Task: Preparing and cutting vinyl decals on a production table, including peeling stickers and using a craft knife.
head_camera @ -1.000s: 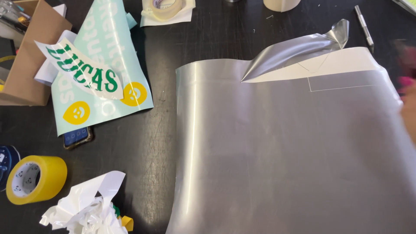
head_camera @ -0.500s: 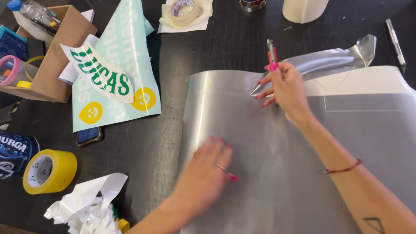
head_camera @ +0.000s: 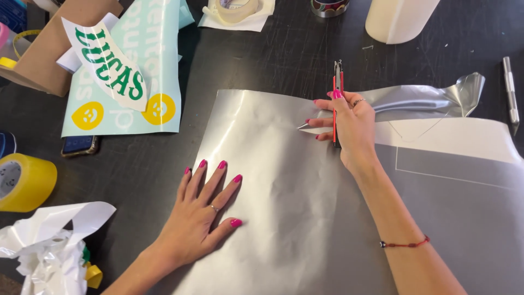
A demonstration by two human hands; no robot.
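Observation:
A large silver vinyl sheet (head_camera: 284, 218) lies on the dark table (head_camera: 273, 54). My left hand (head_camera: 202, 210) rests flat on its left edge, fingers spread. My right hand (head_camera: 349, 123) is closed around a red and grey craft knife (head_camera: 337, 82) held upright at the sheet's top, where the silver layer is cut. A peeled strip of silver film (head_camera: 431, 98) curls away to the right, baring white backing paper (head_camera: 453, 139).
A teal sticker sheet with green letters and yellow faces (head_camera: 128, 76) lies at the left, over a cardboard box (head_camera: 43, 52). Yellow tape roll (head_camera: 24, 183), crumpled white backing (head_camera: 52, 240), a phone (head_camera: 79, 145), a masking tape roll (head_camera: 237, 8), a white roll (head_camera: 398, 19) and a metal tool (head_camera: 510, 87) surround the sheet.
Both hands have come into view since one second ago. The left hand slid left to the sheet's edge and flattened. The right hand with the knife settled at the cut by the peeled strip.

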